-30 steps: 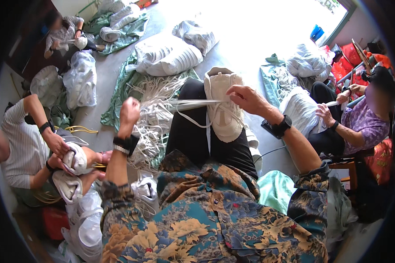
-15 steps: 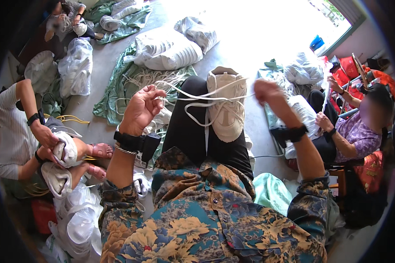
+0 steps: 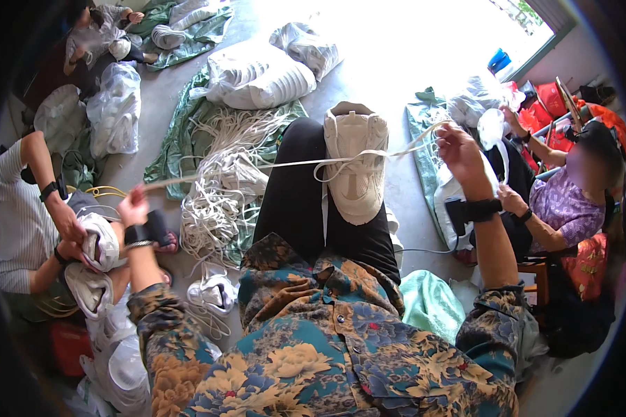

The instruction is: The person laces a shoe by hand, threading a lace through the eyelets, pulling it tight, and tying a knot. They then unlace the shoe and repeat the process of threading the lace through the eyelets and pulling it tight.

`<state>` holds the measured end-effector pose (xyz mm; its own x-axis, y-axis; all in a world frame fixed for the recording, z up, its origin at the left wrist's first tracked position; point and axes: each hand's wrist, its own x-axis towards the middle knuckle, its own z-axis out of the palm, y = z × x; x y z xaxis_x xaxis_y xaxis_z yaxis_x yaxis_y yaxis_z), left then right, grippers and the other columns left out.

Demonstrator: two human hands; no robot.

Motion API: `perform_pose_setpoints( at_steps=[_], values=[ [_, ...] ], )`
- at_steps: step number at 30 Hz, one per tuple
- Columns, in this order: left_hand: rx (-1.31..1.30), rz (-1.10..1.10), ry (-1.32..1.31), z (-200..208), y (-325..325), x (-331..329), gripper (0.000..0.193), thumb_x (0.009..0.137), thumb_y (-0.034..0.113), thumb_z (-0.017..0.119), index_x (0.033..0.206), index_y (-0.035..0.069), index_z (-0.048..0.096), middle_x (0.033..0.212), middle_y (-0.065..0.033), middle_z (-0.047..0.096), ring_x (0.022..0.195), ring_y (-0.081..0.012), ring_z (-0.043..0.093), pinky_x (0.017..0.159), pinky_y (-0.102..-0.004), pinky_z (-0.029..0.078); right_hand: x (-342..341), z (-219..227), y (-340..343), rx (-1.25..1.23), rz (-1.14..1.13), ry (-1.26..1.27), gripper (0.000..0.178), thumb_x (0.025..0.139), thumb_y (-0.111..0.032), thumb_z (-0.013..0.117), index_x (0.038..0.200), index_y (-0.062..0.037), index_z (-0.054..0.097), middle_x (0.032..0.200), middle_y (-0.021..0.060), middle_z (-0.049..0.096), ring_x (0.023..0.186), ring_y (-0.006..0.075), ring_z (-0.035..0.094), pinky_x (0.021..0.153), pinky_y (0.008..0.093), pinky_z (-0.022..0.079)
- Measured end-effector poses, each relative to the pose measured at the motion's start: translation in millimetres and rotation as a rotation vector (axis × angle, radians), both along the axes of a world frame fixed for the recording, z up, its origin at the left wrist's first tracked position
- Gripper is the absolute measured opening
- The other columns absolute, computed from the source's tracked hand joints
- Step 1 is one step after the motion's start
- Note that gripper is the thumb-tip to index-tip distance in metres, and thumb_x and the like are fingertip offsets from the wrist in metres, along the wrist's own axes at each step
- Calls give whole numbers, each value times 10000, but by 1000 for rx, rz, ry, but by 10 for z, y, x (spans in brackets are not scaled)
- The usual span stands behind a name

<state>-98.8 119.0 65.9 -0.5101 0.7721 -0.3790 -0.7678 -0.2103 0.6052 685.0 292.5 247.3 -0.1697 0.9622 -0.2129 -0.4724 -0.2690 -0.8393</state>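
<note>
A cream sneaker (image 3: 354, 177) rests on my thighs, its toe pointing toward me. Its white shoelace (image 3: 292, 164) is threaded through the upper eyelets and stretches out to both sides. Far out to the left, my left hand (image 3: 133, 207) pinches one length, which runs taut; the fingers are slightly blurred. On the other side, my right hand (image 3: 459, 151) is raised with fingertips closed on the other length, which hangs slacker. A small loop of lace droops by the shoe's left edge. Both wrists wear black bands.
A heap of loose white laces (image 3: 219, 187) lies on a green sheet to the left. White shoes (image 3: 215, 293) sit on the floor nearby. Bagged shoes (image 3: 257, 80) stand farther ahead. Co-workers sit left, right and far left, handling shoes or laces. A green bag (image 3: 431, 306) lies at my right.
My left hand has swept left and toward me, drawing its lace out straight. My right hand has shifted slightly right. The crossed lace loops over the shoe have shrunk.
</note>
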Motion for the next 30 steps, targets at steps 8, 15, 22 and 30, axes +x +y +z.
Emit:
perform_pose_setpoints(
  at_steps=[8, 15, 22, 30],
  values=[
    [-58, 178, 213, -54, -226, 678, 82, 829, 72, 546, 812, -8, 538, 703, -140, 584, 651, -277, 630, 592, -313, 552, -987, -124, -374, 264, 466, -740, 227, 893, -140, 531, 1050, 8, 601, 625, -11, 515, 532, 43, 475, 454, 190, 391],
    [52, -993, 893, 1325, 684, 4163, 260, 808, 105, 582, 1037, -17, 565, 610, -29, 553, 461, -92, 536, 392, -212, 419, -1078, -348, -287, 739, 439, -1118, 163, 792, -144, 548, 844, -1, 608, 633, 136, 557, 560, 217, 554, 525, 351, 430],
    [40, -1188, 1555, 1319, 969, 4491, 244, 689, 174, 595, 835, -17, 637, 622, -150, 601, 553, -235, 598, 568, -348, 495, -1049, -258, -209, 741, 473, -1228, 173, 797, -148, 542, 757, 18, 572, 603, 146, 535, 534, 209, 535, 505, 365, 406],
    [44, -1102, 1669, 1489, 1110, 4322, 152, 671, 154, 578, 739, 32, 638, 660, -134, 616, 643, -264, 617, 596, -359, 476, -1037, -173, -177, 543, 550, -1109, 211, 825, -165, 534, 708, 10, 541, 512, 69, 454, 473, 136, 476, 446, 317, 395]
  ],
)
